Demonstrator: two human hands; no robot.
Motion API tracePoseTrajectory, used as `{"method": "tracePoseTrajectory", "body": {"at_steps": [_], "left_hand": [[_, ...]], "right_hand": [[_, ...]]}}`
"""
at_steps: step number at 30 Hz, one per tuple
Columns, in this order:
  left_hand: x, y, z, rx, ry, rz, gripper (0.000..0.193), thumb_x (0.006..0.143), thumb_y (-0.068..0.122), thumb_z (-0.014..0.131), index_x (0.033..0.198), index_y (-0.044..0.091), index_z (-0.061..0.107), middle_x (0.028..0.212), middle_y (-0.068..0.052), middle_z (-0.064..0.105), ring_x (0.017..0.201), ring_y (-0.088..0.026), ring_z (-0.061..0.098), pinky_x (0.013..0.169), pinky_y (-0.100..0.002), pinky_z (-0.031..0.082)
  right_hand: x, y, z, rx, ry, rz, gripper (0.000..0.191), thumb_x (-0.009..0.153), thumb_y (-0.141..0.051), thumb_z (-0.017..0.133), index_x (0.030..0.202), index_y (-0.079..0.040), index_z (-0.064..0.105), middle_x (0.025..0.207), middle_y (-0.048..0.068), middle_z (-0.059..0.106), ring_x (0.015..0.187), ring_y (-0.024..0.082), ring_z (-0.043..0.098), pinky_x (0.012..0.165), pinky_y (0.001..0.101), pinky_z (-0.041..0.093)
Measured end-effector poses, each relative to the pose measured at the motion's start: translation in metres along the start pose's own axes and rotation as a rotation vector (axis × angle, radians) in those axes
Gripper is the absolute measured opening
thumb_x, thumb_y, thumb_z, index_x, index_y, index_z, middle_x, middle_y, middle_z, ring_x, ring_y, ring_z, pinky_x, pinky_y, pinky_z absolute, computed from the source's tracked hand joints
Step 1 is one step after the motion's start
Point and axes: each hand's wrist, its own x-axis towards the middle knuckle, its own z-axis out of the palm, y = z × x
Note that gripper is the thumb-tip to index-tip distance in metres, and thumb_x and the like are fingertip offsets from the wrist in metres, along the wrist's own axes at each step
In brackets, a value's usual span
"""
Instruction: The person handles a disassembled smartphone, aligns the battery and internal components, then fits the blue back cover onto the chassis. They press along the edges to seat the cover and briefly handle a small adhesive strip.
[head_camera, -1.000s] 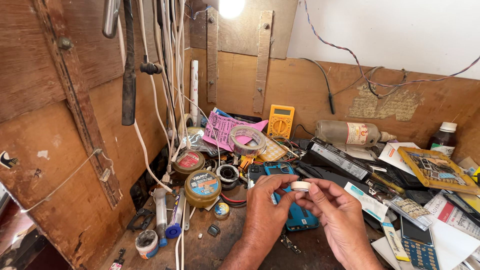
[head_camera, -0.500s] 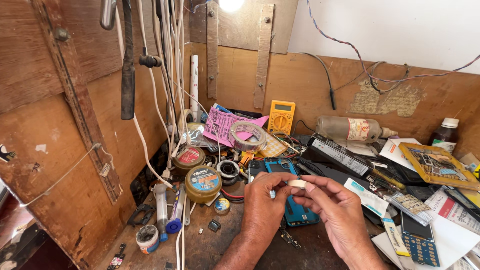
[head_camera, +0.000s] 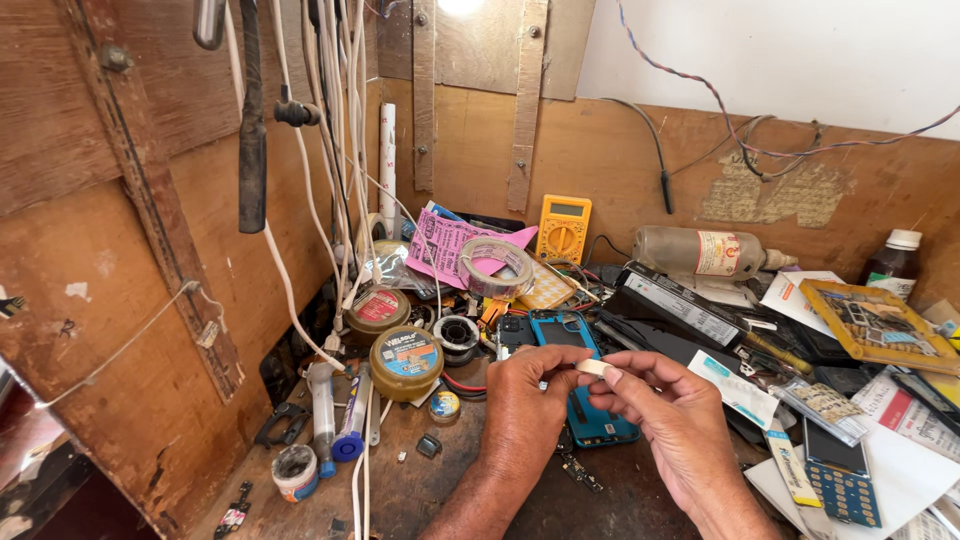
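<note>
White and small, a flat piece (head_camera: 592, 367) is sitting pinched between the fingertips of both hands, held up above the blue phone shell (head_camera: 585, 385) that is lying on the counter (head_camera: 420, 490) near its front edge. Compared with a second ago, the hands are holding almost the same pose: the left hand (head_camera: 530, 400) is curling its thumb and forefinger onto one end of the piece, and the right hand (head_camera: 675, 415) is gripping the other end with its forefinger on top. The whole view is sitting a little lower and closer than before, so the change is mostly the head tilting, not the fingers working. What the piece is made of I cannot tell. Round solder-paste tins (head_camera: 405, 360) are resting left of the hands, a roll of clear tape (head_camera: 495, 268) and a yellow multimeter (head_camera: 563, 228) are standing toward the back wall, and papers are crowding the right side.
</note>
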Motion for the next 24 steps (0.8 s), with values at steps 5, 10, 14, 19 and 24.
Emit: {"method": "tracePoseTrajectory", "body": {"at_steps": [5,10,14,19,24], "left_hand": [[-0.0017,0.0026,-0.0010,0.034,-0.014,0.027,0.017,0.085,0.002,0.074,0.101,0.006,0.079,0.089,-0.011,0.077,0.081,-0.019,0.076,0.070,-0.032,0.060],[-0.0016,0.0026,-0.0009,0.060,-0.020,0.059,0.016,0.085,0.001,0.074,0.100,0.006,0.079,0.087,-0.011,0.076,0.080,-0.020,0.075,0.070,-0.032,0.060],[-0.0025,0.0015,0.0006,0.078,-0.013,0.104,0.015,0.084,0.000,0.074,0.098,0.004,0.079,0.087,-0.011,0.076,0.081,-0.021,0.074,0.071,-0.033,0.059],[-0.0009,0.0021,0.0005,0.041,0.002,0.050,0.017,0.085,0.001,0.074,0.100,0.006,0.079,0.088,-0.010,0.076,0.081,-0.020,0.076,0.070,-0.032,0.060],[-0.0008,0.0033,-0.0015,0.003,-0.012,-0.004,0.017,0.085,0.001,0.074,0.100,0.006,0.079,0.089,-0.010,0.077,0.081,-0.020,0.076,0.071,-0.032,0.061]], "right_hand": [[0.0022,0.0035,-0.0026,0.006,0.015,0.031,0.024,0.090,-0.007,0.070,0.110,0.005,0.074,0.089,0.017,0.078,0.079,0.022,0.075,0.069,0.0293,0.055],[0.0039,0.0055,-0.0046,0.046,0.017,0.057,0.023,0.089,-0.007,0.070,0.109,0.006,0.074,0.089,0.017,0.077,0.079,0.023,0.074,0.071,0.0318,0.058],[0.0038,0.0057,-0.0040,0.076,0.020,0.080,0.020,0.090,-0.006,0.070,0.106,0.007,0.073,0.090,0.018,0.077,0.079,0.023,0.073,0.073,0.0342,0.060],[0.0042,0.0019,-0.0014,0.155,0.029,0.098,0.023,0.091,-0.006,0.067,0.108,0.008,0.073,0.096,0.018,0.077,0.084,0.024,0.074,0.079,0.0372,0.062],[0.0016,-0.0022,-0.0009,0.137,-0.047,0.088,0.028,0.091,-0.006,0.067,0.114,0.008,0.074,0.100,0.019,0.078,0.088,0.023,0.075,0.082,0.0361,0.062]]}}
